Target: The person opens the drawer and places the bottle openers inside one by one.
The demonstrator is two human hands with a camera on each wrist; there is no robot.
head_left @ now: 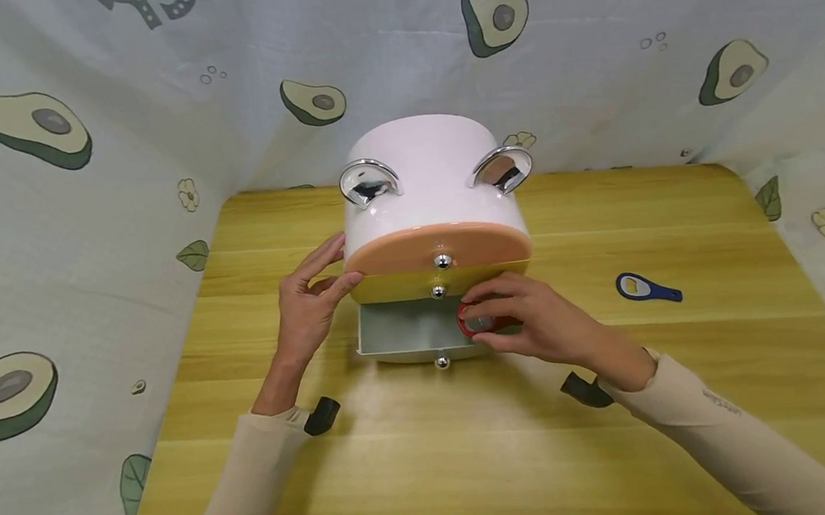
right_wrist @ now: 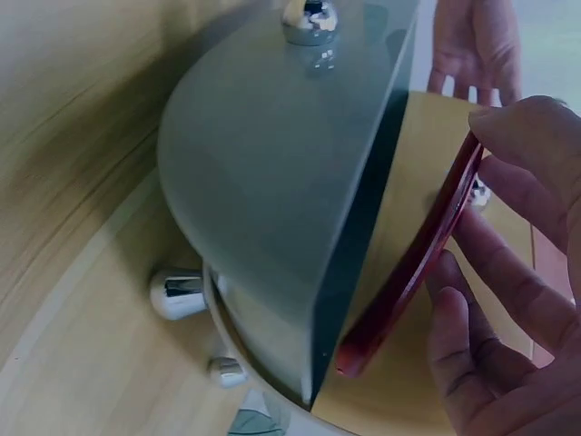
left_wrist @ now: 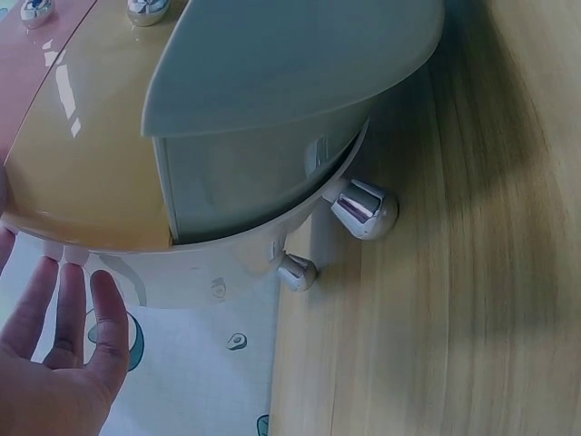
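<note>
A small rounded drawer cabinet [head_left: 424,161] with a white shell and chrome ears stands on the table. Its grey-green bottom drawer [head_left: 397,329] is pulled out, while the orange drawer [head_left: 412,251] and the yellow drawer [head_left: 393,287] above are closed. Between thumb and fingers, my right hand [head_left: 541,318] pinches a red bottle opener [right_wrist: 416,259] at one end, over the right part of the pulled-out drawer. My left hand [head_left: 306,311] rests against the cabinet's left side with fairly straight fingers, its thumb at the front edge.
A blue bottle opener [head_left: 647,288] lies on the wooden table [head_left: 734,342], right of the cabinet. Chrome feet [left_wrist: 365,209] hold the cabinet off the tabletop. An avocado-print cloth [head_left: 393,60] hangs behind and at both sides.
</note>
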